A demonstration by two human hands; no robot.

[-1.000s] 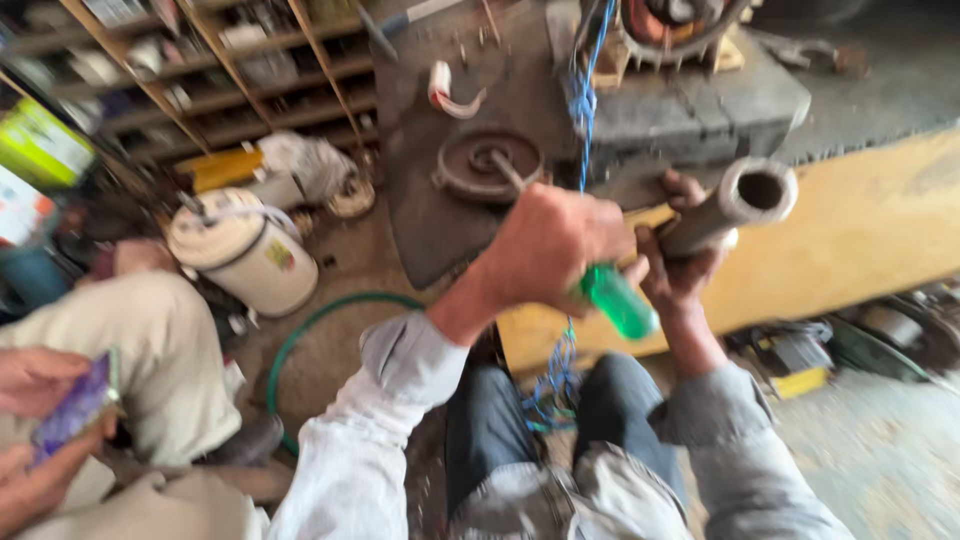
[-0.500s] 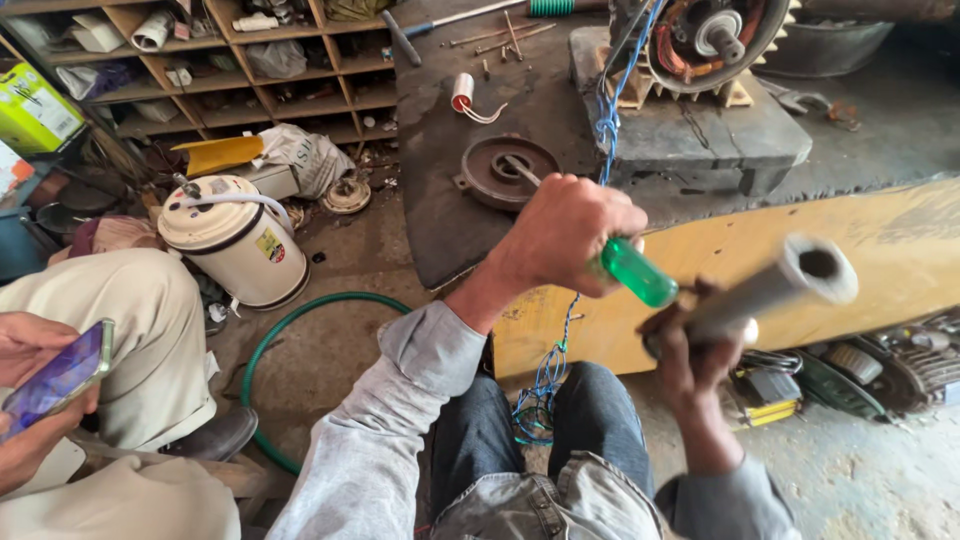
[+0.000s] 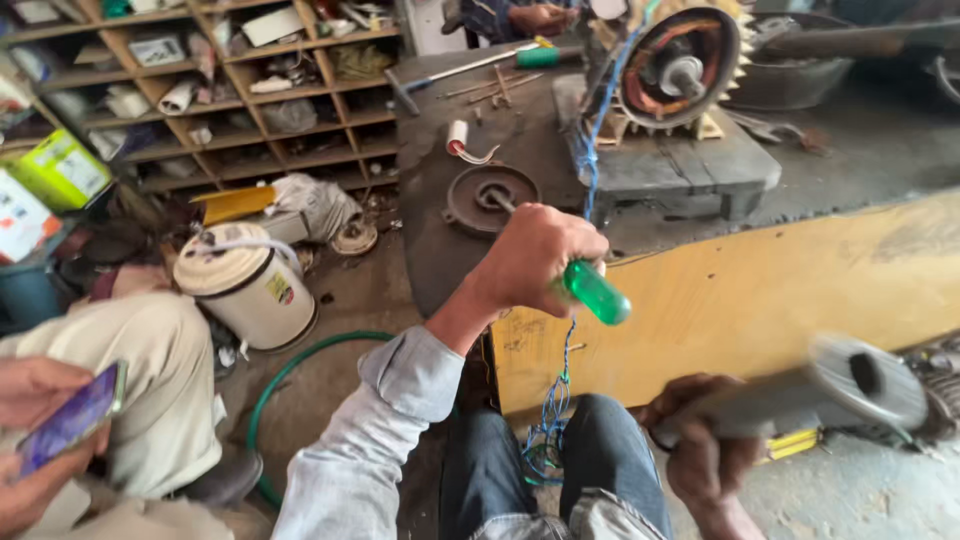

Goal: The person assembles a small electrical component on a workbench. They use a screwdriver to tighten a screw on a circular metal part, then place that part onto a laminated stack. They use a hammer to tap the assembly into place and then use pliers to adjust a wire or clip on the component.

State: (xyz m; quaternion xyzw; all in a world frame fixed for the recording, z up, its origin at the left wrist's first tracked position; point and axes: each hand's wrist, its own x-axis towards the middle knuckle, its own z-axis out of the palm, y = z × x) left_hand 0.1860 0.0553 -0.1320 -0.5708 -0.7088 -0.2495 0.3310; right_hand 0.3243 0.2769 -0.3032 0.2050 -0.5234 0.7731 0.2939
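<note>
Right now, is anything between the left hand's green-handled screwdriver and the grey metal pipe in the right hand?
Nothing visible lies between them. The left hand grips the green-handled screwdriver up above the yellow wooden board; the right hand holds the grey metal pipe lower, to the right. Only open air before that board separates them.

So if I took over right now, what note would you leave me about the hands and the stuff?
Left hand: closed on a green-handled screwdriver, held up over the yellow board.
Right hand: gripping a grey metal pipe, low by the knee, blurred.
Blue wires hang from the motor on the dark bench.
Done or left: cannot tell. Screwdriver and pipe are apart.
</note>
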